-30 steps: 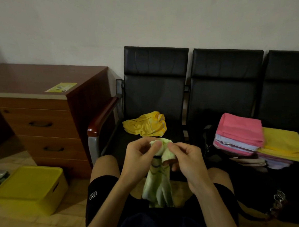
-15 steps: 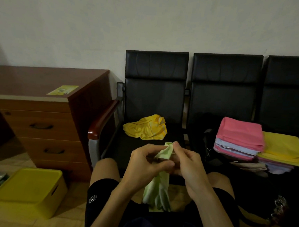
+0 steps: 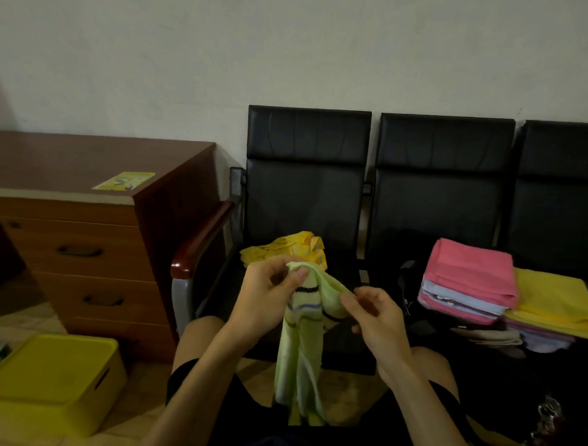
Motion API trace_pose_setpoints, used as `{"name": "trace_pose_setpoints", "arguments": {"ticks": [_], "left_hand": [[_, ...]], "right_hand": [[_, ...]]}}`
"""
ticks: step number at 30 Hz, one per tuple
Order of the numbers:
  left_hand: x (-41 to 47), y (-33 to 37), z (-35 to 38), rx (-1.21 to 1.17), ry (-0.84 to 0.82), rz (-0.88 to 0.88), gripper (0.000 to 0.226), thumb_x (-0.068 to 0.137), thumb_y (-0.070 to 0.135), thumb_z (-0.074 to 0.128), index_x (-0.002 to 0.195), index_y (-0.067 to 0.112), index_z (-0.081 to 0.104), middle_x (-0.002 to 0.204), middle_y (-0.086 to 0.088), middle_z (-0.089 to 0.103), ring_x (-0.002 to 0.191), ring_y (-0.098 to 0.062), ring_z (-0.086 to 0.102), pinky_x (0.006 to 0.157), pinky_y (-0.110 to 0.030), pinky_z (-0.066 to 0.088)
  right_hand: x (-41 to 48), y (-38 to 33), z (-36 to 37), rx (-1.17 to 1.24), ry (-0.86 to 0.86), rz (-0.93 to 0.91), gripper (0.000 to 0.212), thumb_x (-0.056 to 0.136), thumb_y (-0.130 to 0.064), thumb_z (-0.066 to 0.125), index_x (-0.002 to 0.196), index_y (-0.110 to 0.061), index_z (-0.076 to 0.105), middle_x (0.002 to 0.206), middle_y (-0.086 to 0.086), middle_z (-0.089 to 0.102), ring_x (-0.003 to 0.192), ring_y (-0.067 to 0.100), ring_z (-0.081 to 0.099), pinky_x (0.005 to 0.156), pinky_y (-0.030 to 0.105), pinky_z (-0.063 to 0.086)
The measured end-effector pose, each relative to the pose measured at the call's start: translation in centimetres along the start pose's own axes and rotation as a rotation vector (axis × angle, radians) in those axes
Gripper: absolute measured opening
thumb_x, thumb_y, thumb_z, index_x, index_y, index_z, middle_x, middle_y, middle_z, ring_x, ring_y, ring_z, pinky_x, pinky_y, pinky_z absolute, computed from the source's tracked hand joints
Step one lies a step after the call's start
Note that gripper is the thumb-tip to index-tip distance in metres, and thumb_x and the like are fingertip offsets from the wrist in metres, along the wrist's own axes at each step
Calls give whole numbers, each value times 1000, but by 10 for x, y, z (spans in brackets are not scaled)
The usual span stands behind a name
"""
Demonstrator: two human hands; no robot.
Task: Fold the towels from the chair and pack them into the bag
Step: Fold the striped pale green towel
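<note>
**Green towel held by its top edge, length hanging straight down**

The green towel (image 3: 300, 358) is in the air in front of the person, between the two knees. Its long axis is vertical: the top edge is bunched up high and the rest falls in loose folds toward the floor.

The left hand (image 3: 265, 299) is on the left side of the green towel, at its highest point. The thumb and fingers pinch the top edge there. The right hand (image 3: 379, 317) is on the right side of the green towel and a little lower. Its fingers are curled, and thumb and forefinger seem to pinch the edge where it slopes down to that side. Between the two hands the edge is short and slack, not stretched.

I judge the towel is not yet opened for folding. The next move depends on this edge: the hands must separate sideways along it, away from each other, until it is straight. The right hand seems to have more free edge to find.

Behind the green towel, a crumpled yellow towel (image 3: 278, 252) waits on the chair (image 3: 304, 196). To the right of the green towel, folded piles (image 3: 469, 274) lie on a dark shape, probably the bag (image 3: 406, 285).
</note>
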State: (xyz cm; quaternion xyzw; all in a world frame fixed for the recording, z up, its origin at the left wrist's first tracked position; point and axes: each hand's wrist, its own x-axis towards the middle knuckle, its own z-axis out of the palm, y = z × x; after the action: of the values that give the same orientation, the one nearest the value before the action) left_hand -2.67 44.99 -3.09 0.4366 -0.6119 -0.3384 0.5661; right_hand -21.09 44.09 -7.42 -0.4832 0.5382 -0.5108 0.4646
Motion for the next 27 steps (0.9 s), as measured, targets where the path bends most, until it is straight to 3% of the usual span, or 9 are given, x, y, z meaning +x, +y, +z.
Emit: {"name": "trace_pose_setpoints", "arguments": {"ticks": [2, 3, 4, 7, 10, 14, 18, 23, 27], "left_hand": [[9, 8, -3, -32, -42, 22, 15, 96, 4, 59, 97, 9, 73, 89, -7, 76, 85, -21, 74, 75, -33, 60], [14, 12, -5, -46, -57, 27, 15, 97, 5, 59, 97, 10, 73, 89, -9, 76, 85, -22, 74, 74, -33, 60], [18, 16, -7, -56, -73, 28, 15, 97, 5, 59, 98, 10, 73, 88, -9, 76, 84, -22, 74, 73, -32, 60], [28, 25, -17, -72, -140, 3, 16, 97, 9, 58, 106, 5, 71, 93, -13, 75, 87, -23, 73, 74, -31, 59], [35, 31, -35, -44, -258, -38, 19, 98, 11, 56, 109, 2, 69, 98, -14, 75, 92, -26, 72, 80, -33, 59], [40, 26, -58, -3, -242, -99, 21, 98, 9, 54, 111, 0, 67, 103, -19, 73, 98, -32, 70, 85, -39, 59], [44, 18, -62, 26, -165, -127, 21, 99, 12, 52, 114, 7, 67, 105, -10, 75, 100, -26, 72, 85, -40, 60], [45, 21, -59, -46, -67, -127, 21, 101, 10, 48, 113, 9, 66, 101, -7, 75, 98, -21, 72, 80, -30, 60], [46, 21, -57, -40, -77, -128, 22, 101, 10, 48, 114, 9, 66, 103, -7, 74, 99, -22, 72, 83, -34, 60]], "right_hand": [[22, 5, -2, 30, -105, 42, 92, 49, -59, 89, 127, -24, 54, 119, 2, 64, 112, 16, 61, 93, 34, 52], [32, 7, -3, 64, -185, 67, 106, 43, -59, 91, 134, -25, 49, 125, 1, 63, 119, 16, 58, 99, 36, 49], [40, 6, -4, 89, -275, 84, 104, 46, -53, 92, 136, -24, 49, 127, 2, 64, 121, 18, 58, 99, 36, 50], [47, -11, -5, 116, -536, 158, 52, 65, -24, 81, 115, -19, 67, 115, 6, 73, 106, 22, 69, 86, 37, 55], [59, -32, -16, 1, -656, 79, 22, 71, -17, 77, 93, -14, 76, 97, 7, 75, 88, 19, 72, 74, 32, 57], [65, -84, -28, -148, -482, -229, 28, 67, -20, 85, 78, 0, 70, 74, 8, 69, 67, 13, 64, 62, 26, 51], [43, -127, -21, -283, -437, -459, 19, 73, -10, 84, 70, -9, 66, 60, -5, 68, 57, 5, 64, 53, 18, 49], [40, -125, -13, -449, -277, -527, 25, 69, -28, 88, 75, -13, 69, 70, 1, 72, 64, 13, 69, 59, 30, 55], [41, -120, -16, -495, -287, -432, 20, 72, -30, 86, 80, -17, 73, 75, -1, 74, 69, 14, 72, 66, 36, 59]]}}
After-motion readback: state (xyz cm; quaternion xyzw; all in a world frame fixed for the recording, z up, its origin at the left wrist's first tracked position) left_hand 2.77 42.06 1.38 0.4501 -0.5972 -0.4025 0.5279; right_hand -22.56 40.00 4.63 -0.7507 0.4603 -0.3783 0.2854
